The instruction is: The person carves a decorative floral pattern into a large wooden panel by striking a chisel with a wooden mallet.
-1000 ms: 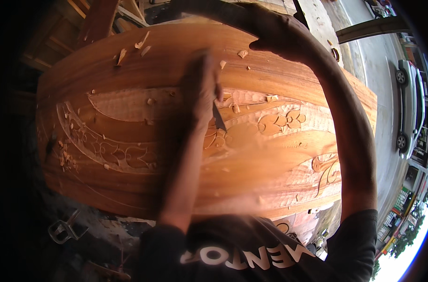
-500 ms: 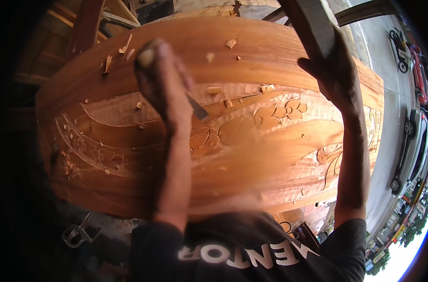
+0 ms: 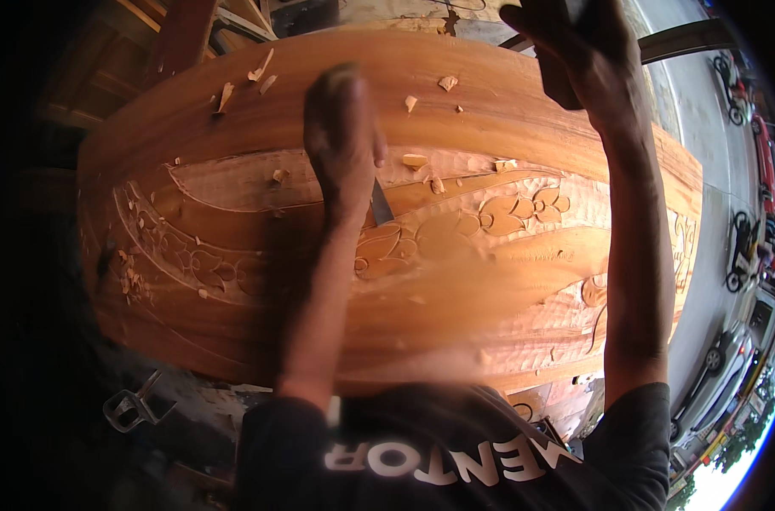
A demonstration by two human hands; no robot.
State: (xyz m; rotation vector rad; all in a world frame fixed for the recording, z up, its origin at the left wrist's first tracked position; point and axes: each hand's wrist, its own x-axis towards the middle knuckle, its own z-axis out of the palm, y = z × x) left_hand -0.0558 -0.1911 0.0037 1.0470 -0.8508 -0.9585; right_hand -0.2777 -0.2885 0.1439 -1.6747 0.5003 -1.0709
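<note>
A broad wooden panel (image 3: 260, 102) with carved flowers and curving leaf bands lies across the view. My left hand (image 3: 341, 140) is wrapped around the handle of a chisel (image 3: 381, 206). The flat metal blade slants down to the carved area left of the flowers, its tip at or just above the wood. Raised at the upper right, my right hand (image 3: 596, 68) grips a dark squared wooden block (image 3: 559, 83), held apart from the chisel. The top of the block runs out of view.
Curled wood chips (image 3: 415, 160) are scattered over the panel, several near its far edge. Wooden frames (image 3: 183, 38) stand at the far left. A metal clamp-like piece (image 3: 136, 409) sits at the lower left. Beyond the right end, vehicles including a silver car (image 3: 715, 366) line a street.
My right hand has risen with the wooden block. My left hand has tipped the chisel handle rightward, its blade staying near the same spot. The whole view has shifted slightly.
</note>
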